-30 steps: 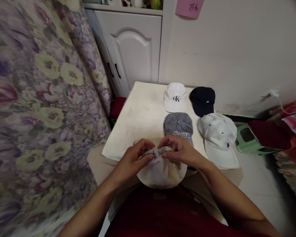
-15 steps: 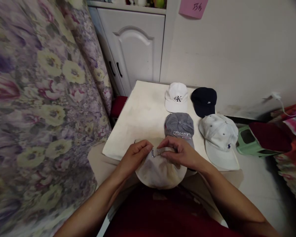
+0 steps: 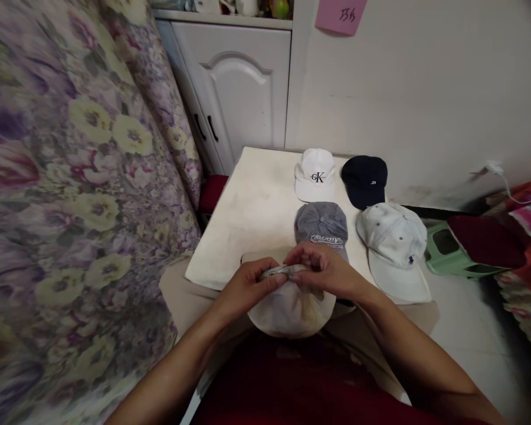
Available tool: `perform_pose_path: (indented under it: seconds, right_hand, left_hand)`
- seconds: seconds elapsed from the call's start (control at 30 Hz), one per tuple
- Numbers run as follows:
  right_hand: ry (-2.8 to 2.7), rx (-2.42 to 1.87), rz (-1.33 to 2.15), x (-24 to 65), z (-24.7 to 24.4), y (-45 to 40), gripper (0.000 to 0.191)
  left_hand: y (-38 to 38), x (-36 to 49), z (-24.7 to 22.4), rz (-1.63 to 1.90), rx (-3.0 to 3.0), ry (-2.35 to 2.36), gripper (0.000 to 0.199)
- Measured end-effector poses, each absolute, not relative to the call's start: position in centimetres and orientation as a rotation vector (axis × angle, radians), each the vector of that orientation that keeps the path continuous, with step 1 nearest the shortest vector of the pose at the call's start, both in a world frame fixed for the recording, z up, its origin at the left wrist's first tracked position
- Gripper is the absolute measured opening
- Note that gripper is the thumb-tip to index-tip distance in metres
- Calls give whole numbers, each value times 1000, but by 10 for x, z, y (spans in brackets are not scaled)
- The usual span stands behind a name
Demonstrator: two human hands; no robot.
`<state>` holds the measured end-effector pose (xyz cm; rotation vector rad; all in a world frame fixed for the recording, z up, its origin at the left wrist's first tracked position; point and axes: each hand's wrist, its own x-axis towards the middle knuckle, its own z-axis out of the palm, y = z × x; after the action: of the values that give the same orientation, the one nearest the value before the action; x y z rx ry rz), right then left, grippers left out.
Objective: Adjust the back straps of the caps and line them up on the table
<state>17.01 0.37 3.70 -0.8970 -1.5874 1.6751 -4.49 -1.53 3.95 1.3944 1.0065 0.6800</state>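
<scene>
A cream baseball cap (image 3: 292, 313) with brownish stains is in front of me, its back strap toward my fingers. My left hand (image 3: 254, 283) pinches the strap (image 3: 287, 271) near its metal buckle, thumb laid along it. From the other side my right hand (image 3: 323, 268) grips the strap between thumb and fingers. Part of the buckle is hidden under the fingers. Just beyond my hands lies a grey-blue cap (image 3: 322, 221) with white lettering, its brim partly covered by my right hand.
On the cream-covered table (image 3: 234, 218) are a white cap (image 3: 316, 174), a navy cap (image 3: 365, 180) and a pale blue cap (image 3: 393, 248). A floral curtain (image 3: 92, 206) hangs at left, a white cabinet (image 3: 243, 88) stands behind. A green stool (image 3: 451, 254) is at right.
My left hand has shifted right along the strap, its thumb now over the buckle area. The strap has turned, so the buckle shows less. The other caps have stayed in place.
</scene>
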Motion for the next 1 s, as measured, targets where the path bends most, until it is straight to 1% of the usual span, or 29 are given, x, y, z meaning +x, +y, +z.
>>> perform_pose_path:
  seconds: [0.07,0.23,0.43,0.7,0.8,1.0]
  right_hand:
    - [-1544,-883,1757,173,38,7,24]
    - [-1477,-811,1963,179,36,16,23]
    - [-1454,-711,1973,169,42,29,22]
    - [-1452,-595,2090,182,48,48,26]
    - [-1381,-563,2070,182,51,53,26]
    - [-1111,-443,2018,165,65,62,32]
  left_hand:
    - [-15,-46,39,681,1300,1000,28]
    - [-11,-51,46,698,1174,981,31]
    - [2,-54,58,592,1280,915,29]
    - [11,-68,64,645,1122,856,34]
    - [15,-73,69,687,1089,840,36]
    - [24,-79,79,743,1005,728,38]
